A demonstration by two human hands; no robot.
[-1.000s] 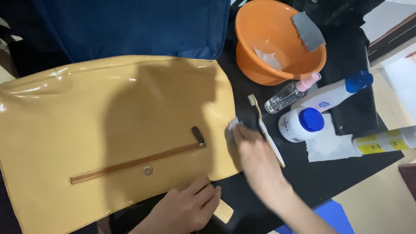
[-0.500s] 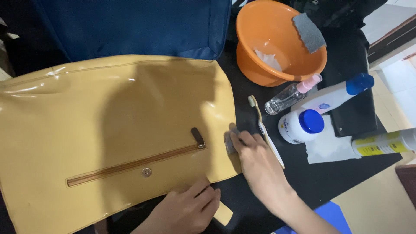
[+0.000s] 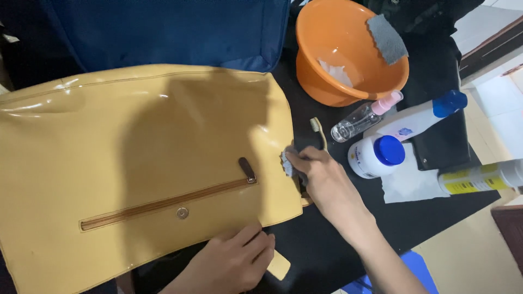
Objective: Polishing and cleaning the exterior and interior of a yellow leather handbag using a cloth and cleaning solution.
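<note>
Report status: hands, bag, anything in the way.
Right hand pinches grey cloth against yellow bag edge. Left hand flat on bag's bottom edge. Toothbrush lies just beyond right hand; nothing blocking.

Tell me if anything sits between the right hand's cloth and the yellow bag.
Nothing visible does. The right hand presses the grey cloth against the bag's right edge. The toothbrush lies behind the hand, off the bag.
</note>
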